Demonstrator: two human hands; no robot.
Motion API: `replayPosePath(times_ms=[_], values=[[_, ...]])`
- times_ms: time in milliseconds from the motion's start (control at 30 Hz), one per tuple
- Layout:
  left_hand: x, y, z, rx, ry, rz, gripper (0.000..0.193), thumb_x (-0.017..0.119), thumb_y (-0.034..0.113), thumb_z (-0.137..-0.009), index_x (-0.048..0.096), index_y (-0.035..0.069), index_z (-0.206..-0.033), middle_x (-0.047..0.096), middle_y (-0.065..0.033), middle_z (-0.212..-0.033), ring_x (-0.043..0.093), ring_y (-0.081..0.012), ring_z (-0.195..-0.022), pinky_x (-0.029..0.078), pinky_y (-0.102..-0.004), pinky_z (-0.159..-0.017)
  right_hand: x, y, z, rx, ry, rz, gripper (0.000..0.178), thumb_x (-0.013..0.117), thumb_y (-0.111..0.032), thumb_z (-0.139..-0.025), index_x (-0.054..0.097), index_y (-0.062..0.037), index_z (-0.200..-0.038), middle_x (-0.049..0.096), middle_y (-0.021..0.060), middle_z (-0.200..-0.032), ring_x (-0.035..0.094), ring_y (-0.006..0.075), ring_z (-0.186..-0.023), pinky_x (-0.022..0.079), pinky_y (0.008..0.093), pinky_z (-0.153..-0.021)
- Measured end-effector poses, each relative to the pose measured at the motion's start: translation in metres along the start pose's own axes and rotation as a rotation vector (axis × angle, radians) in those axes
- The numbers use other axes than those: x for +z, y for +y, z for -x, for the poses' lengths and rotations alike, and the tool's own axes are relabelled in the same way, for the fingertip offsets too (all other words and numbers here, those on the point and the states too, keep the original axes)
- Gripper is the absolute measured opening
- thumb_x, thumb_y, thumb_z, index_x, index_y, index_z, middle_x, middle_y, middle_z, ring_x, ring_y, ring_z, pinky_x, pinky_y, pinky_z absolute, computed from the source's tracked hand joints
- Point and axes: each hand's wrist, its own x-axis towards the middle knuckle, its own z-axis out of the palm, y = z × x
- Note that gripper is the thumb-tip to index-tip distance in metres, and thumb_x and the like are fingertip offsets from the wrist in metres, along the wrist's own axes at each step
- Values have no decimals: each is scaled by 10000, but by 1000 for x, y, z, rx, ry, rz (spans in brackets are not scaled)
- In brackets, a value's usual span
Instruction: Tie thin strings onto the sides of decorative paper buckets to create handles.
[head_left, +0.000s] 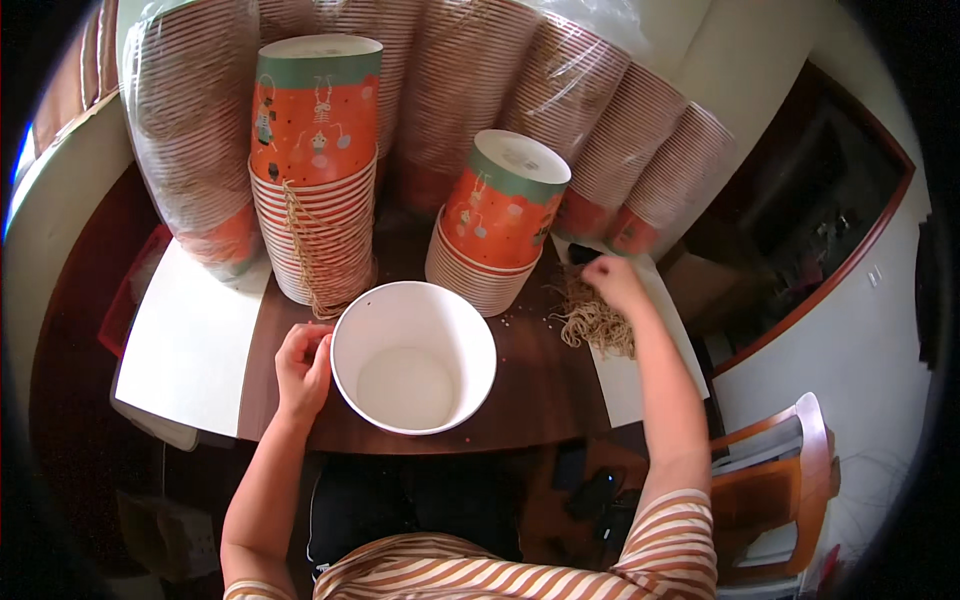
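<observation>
A white-lined paper bucket (412, 392) stands at the table's near edge, mouth up and tilted toward me, with nothing inside. My left hand (305, 370) is closed at its left rim, fingers curled against the wall. At the right, my right hand (618, 284) reaches over a loose heap of tan twine (598, 325), its fingers pinched together on strands at the far end of the heap. The exact strand is hidden. Beyond the bucket rise two stacks of upside-down orange and green paper buckets, a tall one (318, 130) and a shorter one (507, 215).
Twine (303, 245) hangs down the tall stack's front. Plastic-wrapped bucket stacks (455, 100) line the back of the brown table (460, 432). White panels (190, 335) lie at its sides. A wooden chair (800, 470) stands at the right, and a black object (582, 253) sits beyond the twine.
</observation>
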Motion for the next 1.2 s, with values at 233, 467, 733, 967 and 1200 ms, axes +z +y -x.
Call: replayPosePath(times_ms=[233, 467, 733, 967, 1200], values=[[0, -2, 4, 275, -66, -255, 114, 617, -11, -789, 616, -20, -903, 590, -85, -814, 529, -136, -608, 421, -245, -554, -12, -37, 2, -135, -124, 190, 214, 692, -195, -744, 690, -13, -858, 674, 152, -798, 653, 249, -764, 509, 361, -709], [0, -2, 8, 236, -10, -298, 62, 610, 13, -816, 622, -8, -872, 578, -103, -781, 539, -183, -567, 423, -266, -524, 52, -8, 18, -256, -184, 655, 219, 638, -237, -762, 701, -46, -850, 657, 181, -806, 630, 342, -787, 501, 440, -776], [0, -3, 6, 312, -47, -391, 113, 595, -36, -781, 609, -12, -891, 564, -120, -778, 552, -235, -594, 430, -291, -519, -59, -24, -26, 178, 96, -473, 90, 597, -156, -873, 614, -69, -863, 635, 23, -763, 583, 102, -686, 450, 265, -598], [3, -1, 5, 243, -8, -348, 89, 588, -41, -789, 602, -9, -872, 599, -133, -782, 574, -274, -619, 482, -336, -674, -176, -90, -24, 40, 242, -928, 110, 560, -189, -917, 556, -80, -933, 593, 33, -776, 561, 138, -659, 476, 286, -607], [-3, -2, 6, 322, 71, -356, 69, 584, -34, -801, 608, 7, -851, 620, -121, -766, 560, -244, -603, 478, -366, -805, -171, -149, 41, -109, 84, -1057, 108, 532, -157, -938, 552, -58, -903, 565, 30, -755, 512, 118, -583, 455, 267, -582]])
